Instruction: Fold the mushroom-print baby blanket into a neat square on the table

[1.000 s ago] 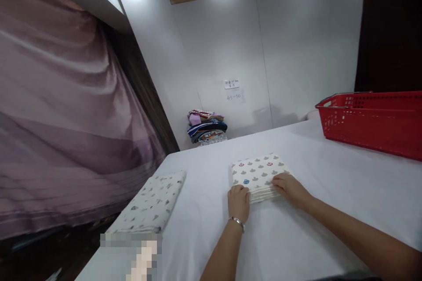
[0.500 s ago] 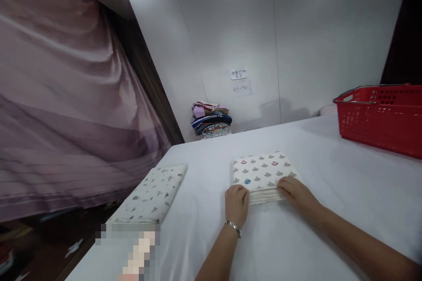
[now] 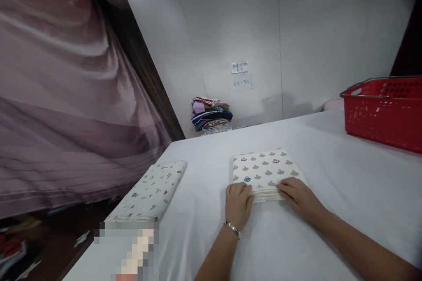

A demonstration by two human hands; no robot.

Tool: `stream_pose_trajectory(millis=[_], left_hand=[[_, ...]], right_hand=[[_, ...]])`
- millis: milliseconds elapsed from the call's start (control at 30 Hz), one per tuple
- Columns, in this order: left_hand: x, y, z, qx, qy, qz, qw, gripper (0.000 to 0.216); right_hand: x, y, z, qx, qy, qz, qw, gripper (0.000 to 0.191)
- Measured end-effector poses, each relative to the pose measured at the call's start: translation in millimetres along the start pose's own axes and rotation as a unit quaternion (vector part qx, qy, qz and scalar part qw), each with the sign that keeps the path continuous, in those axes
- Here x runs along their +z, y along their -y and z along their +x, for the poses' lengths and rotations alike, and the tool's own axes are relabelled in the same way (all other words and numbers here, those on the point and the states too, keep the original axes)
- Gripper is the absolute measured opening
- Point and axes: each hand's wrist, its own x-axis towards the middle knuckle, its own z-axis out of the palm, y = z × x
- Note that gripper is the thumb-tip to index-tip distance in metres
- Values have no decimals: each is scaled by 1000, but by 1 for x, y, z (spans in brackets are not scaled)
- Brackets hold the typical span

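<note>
A folded white cloth with grey mushroom shapes and a few red and blue ones lies in the middle of the table, its stacked layers showing along the near edge. My left hand grips its near left corner, fingers on top and thumb against the layered edge; a silver bracelet circles that wrist. At the near right corner, my right hand holds the same edge with fingers bent over it. Further left lies a second folded white cloth with small dark prints, apart from both hands.
A red plastic basket stands at the right on the white-covered table. Beyond the far edge is a pile of folded clothes by the wall. A pink curtain hangs at the left. A blurred patch hides the lower left.
The view has tilted down and shifted slightly. My left hand's fingers have moved a little inward over the cloth's near edge; my right hand stays at its corner.
</note>
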Motion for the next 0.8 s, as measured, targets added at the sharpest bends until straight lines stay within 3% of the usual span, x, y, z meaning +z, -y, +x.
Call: stream_pose_trajectory(millis=[333,800], left_hand=[[20,-2,7,-4,-13,8,1000,12],[19,-2,7,1,-29,-8,1000,14]], right_hand=[[0,2,3,14,-19,-1,1000,23],[8,16,12,30,-17,-40,999,25]])
